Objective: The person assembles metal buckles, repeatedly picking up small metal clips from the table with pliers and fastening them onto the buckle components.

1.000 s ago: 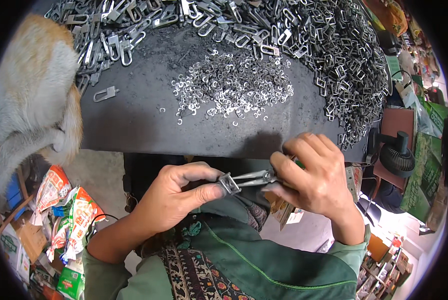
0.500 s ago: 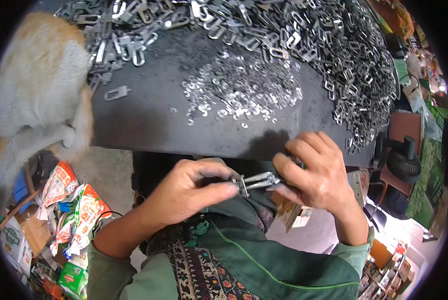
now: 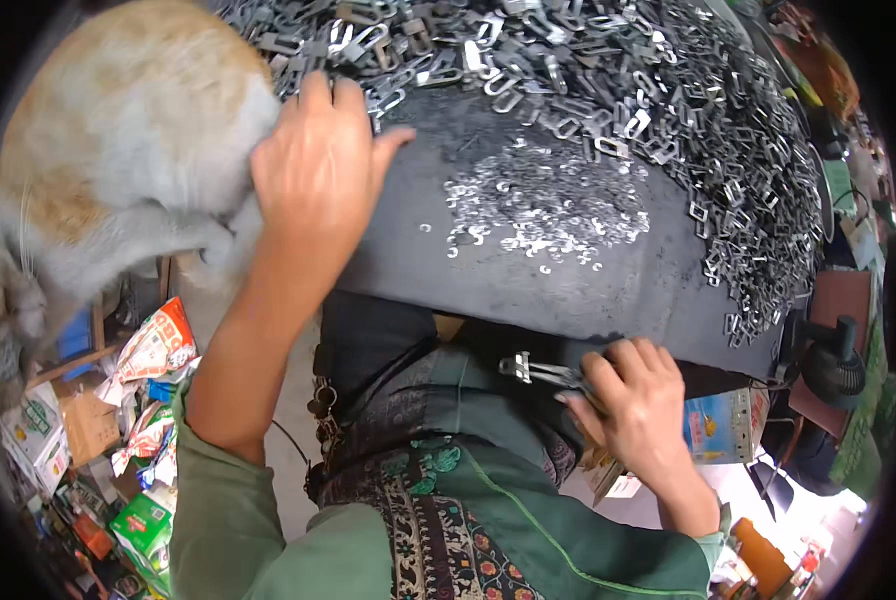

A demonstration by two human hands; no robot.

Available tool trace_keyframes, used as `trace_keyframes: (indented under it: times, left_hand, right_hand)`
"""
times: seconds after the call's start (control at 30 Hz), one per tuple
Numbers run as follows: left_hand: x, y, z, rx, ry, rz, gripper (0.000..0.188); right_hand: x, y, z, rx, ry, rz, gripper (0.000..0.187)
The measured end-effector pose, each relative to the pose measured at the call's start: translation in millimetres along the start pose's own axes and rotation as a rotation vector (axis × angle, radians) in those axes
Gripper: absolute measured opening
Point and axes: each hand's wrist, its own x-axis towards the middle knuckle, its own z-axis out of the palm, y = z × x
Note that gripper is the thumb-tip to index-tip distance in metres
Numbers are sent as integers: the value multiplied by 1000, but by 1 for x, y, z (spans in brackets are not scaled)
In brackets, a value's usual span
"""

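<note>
My right hand (image 3: 633, 400) is closed around a silvery metal piece (image 3: 533, 370), which has narrow arms and a short crosspiece at its left end. It holds the piece in front of the table's near edge, above my lap. My left hand (image 3: 318, 165) is stretched over the left end of a heap of metal loops (image 3: 558, 65) on the dark table (image 3: 428, 265). Its thumb stands apart from the fingers, and the fingertips reach the loops. Whether they touch one cannot be seen. Small shiny C-shaped clips (image 3: 548, 205) lie spread in mid-table.
An orange-and-white cat (image 3: 128, 130) is at the table's left side, close beside my left hand. At the right stands a small black fan (image 3: 833, 370). Colourful packages (image 3: 158, 345) and boxes fill the lower left. More metal loops (image 3: 768, 190) cover the table's right side.
My left hand has let go of the metal piece and moved up and left to the heap. My right hand keeps the piece, slightly lower. The view has shifted a little left.
</note>
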Motion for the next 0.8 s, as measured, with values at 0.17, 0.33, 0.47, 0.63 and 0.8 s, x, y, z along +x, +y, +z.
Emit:
trace_keyframes:
  times: [0.17,0.33,0.47,0.63,0.8]
  left_hand:
    - [3,-4,23,137,-77,-15,39]
    - [-15,-2,25,136,-33,26,45]
    - [-8,-10,24,-14,-33,142,34]
    - [-5,-8,21,-54,-106,94,28]
    - [-21,-17,19,-162,-78,71,32]
  right_hand:
    - [-16,8,3,54,9,101,31]
    - [-26,43,-8,50,194,187,29]
    - [-15,102,4,7,581,378,20]
    - [37,141,-2,-315,721,390,15]
    - [53,138,2,-525,568,278,14]
